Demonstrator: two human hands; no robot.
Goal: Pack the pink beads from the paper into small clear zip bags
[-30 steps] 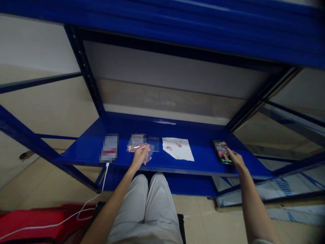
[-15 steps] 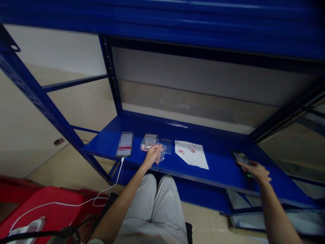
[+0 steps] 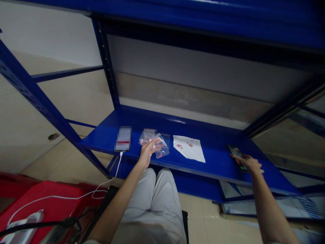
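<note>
- I see the left hand (image 3: 147, 149), left of the white paper (image 3: 190, 155), has loosened from its pinch; its fingers now spread, with the clear bag (image 3: 163, 153) against them.
- I judge that bag is now being handled more lightly, perhaps adjusted.
- Right of the paper, my view shows the right hand (image 3: 251, 164) over the dark phone (image 3: 232, 149), much as before; I can't tell whether it grips or taps.
- Materials: thin, shiny, crinkled film with pinkish bits inside; flat matte paper, one corner cut, pink pieces on it; smooth blue shelf (image 3: 152, 117) beneath.
</note>
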